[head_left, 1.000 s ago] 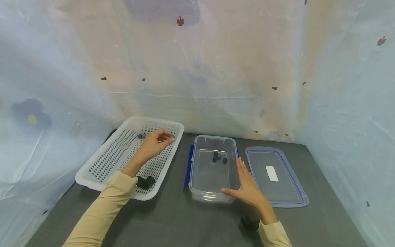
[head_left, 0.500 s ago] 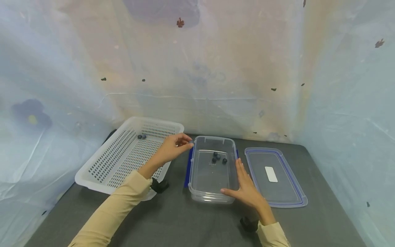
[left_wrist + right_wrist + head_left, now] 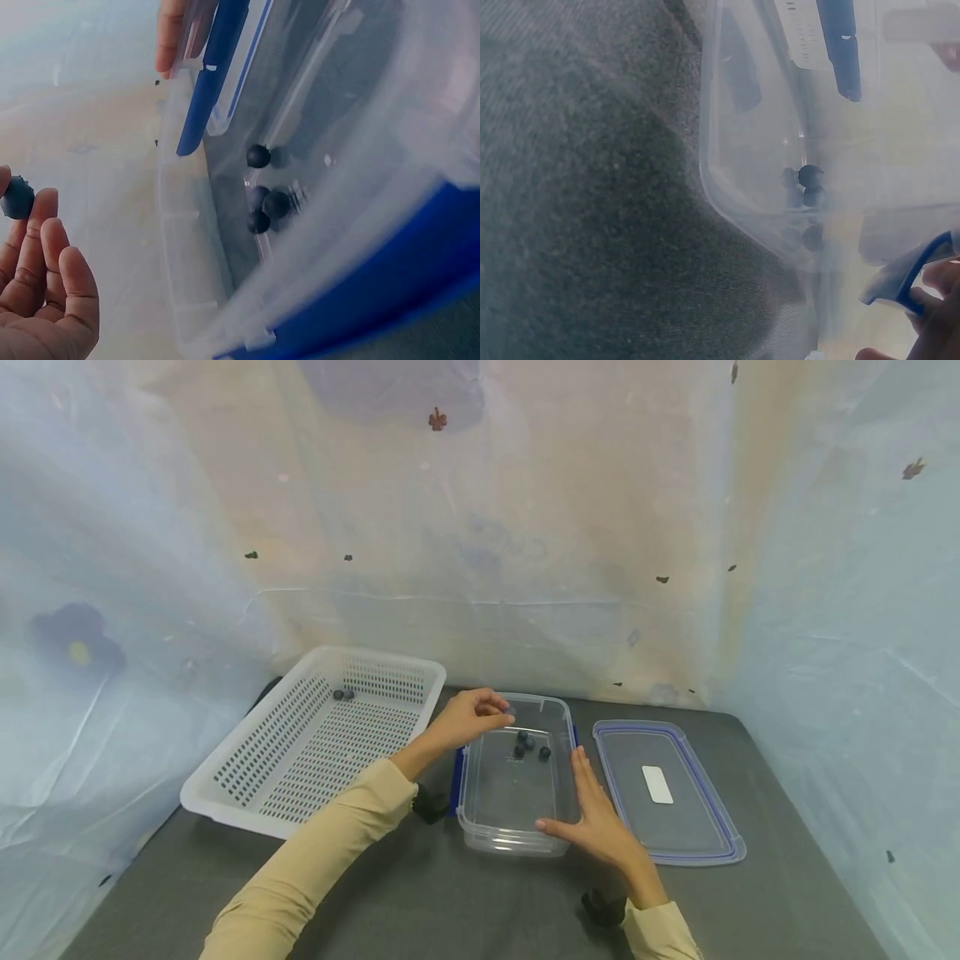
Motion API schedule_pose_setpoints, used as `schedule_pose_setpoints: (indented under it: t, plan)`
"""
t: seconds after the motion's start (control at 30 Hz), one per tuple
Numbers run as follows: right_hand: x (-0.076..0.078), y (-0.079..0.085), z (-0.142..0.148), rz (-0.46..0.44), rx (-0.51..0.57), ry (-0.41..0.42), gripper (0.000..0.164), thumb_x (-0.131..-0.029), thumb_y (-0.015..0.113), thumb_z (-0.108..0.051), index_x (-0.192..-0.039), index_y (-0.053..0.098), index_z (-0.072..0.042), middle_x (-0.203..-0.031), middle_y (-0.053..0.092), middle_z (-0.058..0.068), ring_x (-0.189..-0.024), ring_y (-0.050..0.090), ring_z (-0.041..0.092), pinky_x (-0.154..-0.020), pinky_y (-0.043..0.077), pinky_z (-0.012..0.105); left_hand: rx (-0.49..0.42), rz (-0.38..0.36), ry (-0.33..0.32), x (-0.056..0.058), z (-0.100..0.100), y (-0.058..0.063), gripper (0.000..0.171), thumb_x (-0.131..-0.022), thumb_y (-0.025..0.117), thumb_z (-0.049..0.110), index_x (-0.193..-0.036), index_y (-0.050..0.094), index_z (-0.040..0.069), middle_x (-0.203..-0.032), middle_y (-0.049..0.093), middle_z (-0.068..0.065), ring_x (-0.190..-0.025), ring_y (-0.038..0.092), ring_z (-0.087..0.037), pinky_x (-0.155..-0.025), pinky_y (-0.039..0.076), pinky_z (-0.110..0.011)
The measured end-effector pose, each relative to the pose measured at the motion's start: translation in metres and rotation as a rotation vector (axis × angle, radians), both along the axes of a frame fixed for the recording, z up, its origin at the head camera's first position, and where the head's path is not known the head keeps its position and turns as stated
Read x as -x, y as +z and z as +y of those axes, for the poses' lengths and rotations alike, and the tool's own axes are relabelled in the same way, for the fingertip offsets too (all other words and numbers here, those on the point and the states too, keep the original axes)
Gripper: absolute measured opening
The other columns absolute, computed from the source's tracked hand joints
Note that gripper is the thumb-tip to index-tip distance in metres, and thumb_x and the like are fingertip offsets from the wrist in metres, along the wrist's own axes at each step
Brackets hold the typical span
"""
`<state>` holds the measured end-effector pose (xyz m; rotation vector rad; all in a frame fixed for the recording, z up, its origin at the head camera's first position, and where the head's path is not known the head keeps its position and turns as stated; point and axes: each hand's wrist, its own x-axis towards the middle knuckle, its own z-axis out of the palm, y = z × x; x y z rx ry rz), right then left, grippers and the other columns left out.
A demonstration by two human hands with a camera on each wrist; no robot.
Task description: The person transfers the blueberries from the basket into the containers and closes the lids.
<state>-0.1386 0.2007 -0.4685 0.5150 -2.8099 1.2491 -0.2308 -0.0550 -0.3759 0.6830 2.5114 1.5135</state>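
Pinched in left hand [image 3: 471, 718]: one blueberry [image 3: 17, 198], above the box [image 3: 510, 797] at its eleven o'clock. Right hand [image 3: 596, 814]: fingers straight, at four o'clock edge. Change: left hand has crossed from basket [image 3: 322, 752], nine o'clock; carry seems nearly done. Surface: grey table [image 3: 465, 910], lid [image 3: 675, 818] at three o'clock. Room: patterned plastic sheeting [image 3: 525, 527], twelve o'clock.
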Motion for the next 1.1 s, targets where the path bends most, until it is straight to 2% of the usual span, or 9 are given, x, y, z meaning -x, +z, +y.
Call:
schedule_pose_setpoints:
  t: [0.17,0.3,0.53,0.67,0.8,0.9,1.0,1.1]
  plan:
    - [-0.001,-0.001,0.001,-0.014,0.01,0.002,0.12,-0.076,0.077,-0.048,-0.155,-0.002,-0.006,-0.16,-0.006,0.017,-0.144,0.001,0.04,-0.105,0.012,0.07,-0.02,-0.022,-0.016,0.009,0.021,-0.001,0.03,-0.091,0.069,0.026,-0.112,0.064,0.005,-0.101,0.069,-0.003,-0.092,0.064,-0.019,-0.079,0.052,-0.037]
    - [-0.001,-0.001,0.002,-0.003,0.015,0.005,0.12,-0.076,0.078,-0.047,-0.155,-0.002,-0.004,-0.16,-0.005,0.019,-0.144,0.001,0.041,-0.105,0.013,0.068,-0.002,-0.021,-0.015,0.019,0.036,-0.005,0.031,-0.089,0.072,0.027,-0.111,0.064,0.006,-0.098,0.068,-0.001,-0.091,0.063,-0.018,-0.076,0.052,-0.034]
    - [-0.001,0.0,0.002,-0.008,0.044,0.019,0.119,-0.077,0.078,-0.045,-0.155,-0.002,-0.005,-0.16,-0.007,0.015,-0.144,0.0,0.039,-0.106,0.013,0.068,-0.006,-0.063,0.037,0.037,0.053,-0.019,0.035,-0.088,0.074,0.022,-0.112,0.063,0.0,-0.103,0.066,-0.007,-0.097,0.061,-0.023,-0.079,0.052,-0.034]
    - [0.0,-0.001,0.002,0.006,0.04,0.016,0.119,-0.077,0.078,-0.045,-0.155,-0.002,-0.005,-0.16,-0.005,0.017,-0.143,0.002,0.042,-0.105,0.014,0.068,0.022,-0.089,0.087,0.041,0.063,-0.026,0.029,-0.087,0.074,0.019,-0.108,0.063,0.002,-0.107,0.066,-0.01,-0.098,0.062,-0.026,-0.08,0.052,-0.036]
    - [0.0,0.0,0.003,0.005,0.049,0.018,0.118,-0.077,0.078,-0.045,-0.155,-0.002,-0.005,-0.16,-0.007,0.015,-0.144,0.001,0.04,-0.106,0.014,0.067,0.064,-0.114,0.139,0.042,0.073,-0.036,0.025,-0.087,0.075,0.018,-0.104,0.065,0.004,-0.103,0.067,-0.008,-0.093,0.063,-0.023,-0.077,0.052,-0.033]
    - [-0.001,0.0,0.003,0.003,0.059,0.018,0.118,-0.077,0.078,-0.045,-0.155,-0.002,-0.005,-0.16,-0.007,0.015,-0.144,0.0,0.04,-0.106,0.014,0.067,0.125,-0.105,0.139,0.043,0.081,-0.045,0.023,-0.085,0.076,0.018,-0.101,0.066,0.004,-0.097,0.067,-0.006,-0.086,0.063,-0.021,-0.073,0.052,-0.031]
    - [-0.001,0.0,0.002,0.013,0.067,0.022,0.118,-0.077,0.078,-0.044,-0.155,-0.001,-0.003,-0.16,-0.006,0.016,-0.144,0.0,0.04,-0.106,0.014,0.066,0.22,-0.063,0.137,0.04,0.086,-0.052,0.021,-0.084,0.077,0.019,-0.096,0.067,0.005,-0.095,0.066,-0.005,-0.086,0.062,-0.02,-0.074,0.051,-0.031]
    - [-0.001,0.0,0.001,0.025,0.066,0.024,0.117,-0.077,0.078,-0.044,-0.154,0.001,-0.002,-0.16,-0.005,0.016,-0.144,0.001,0.039,-0.107,0.014,0.065,0.277,-0.031,0.165,0.037,0.087,-0.057,0.018,-0.081,0.079,0.017,-0.089,0.069,0.006,-0.092,0.067,-0.005,-0.086,0.062,-0.021,-0.076,0.051,-0.032]
